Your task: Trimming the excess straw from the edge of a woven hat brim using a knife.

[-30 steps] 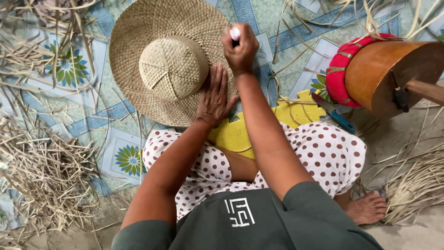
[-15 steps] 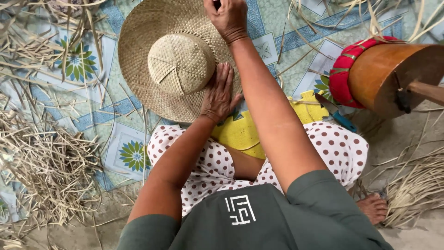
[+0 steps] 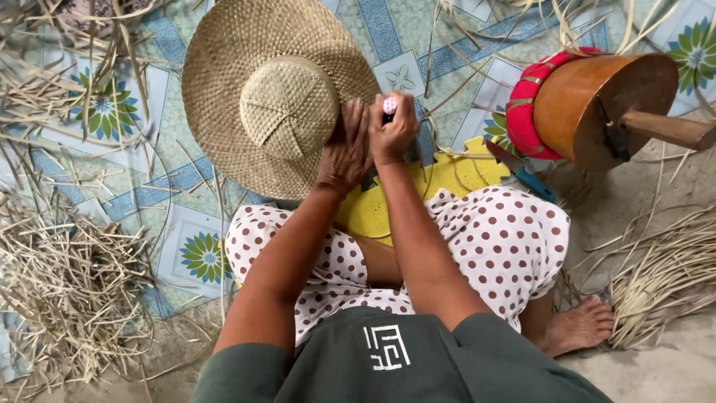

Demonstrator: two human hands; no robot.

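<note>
A wide woven straw hat [image 3: 257, 82] lies on the patterned floor mat in front of my knees. My left hand [image 3: 344, 151] presses flat on the near right part of its brim. My right hand [image 3: 392, 130] is closed in a fist around a small tool with a white, pink-dotted top [image 3: 389, 104], held upright at the brim's edge beside the left hand. A yellow foam piece [image 3: 447, 175] lies under my hands and over my lap in the polka-dot cloth.
Loose straw strips are heaped at the left [image 3: 67, 283] and lower right [image 3: 664, 276]. A round wooden block with a red padded ring [image 3: 589, 104] and a handle stands at the right. A blue-handled blade [image 3: 522, 173] lies beside it. My bare foot [image 3: 578, 325] rests lower right.
My right hand went up past the far brim, then came back down next to the left hand at the near brim. The left hand stayed on the hat.
</note>
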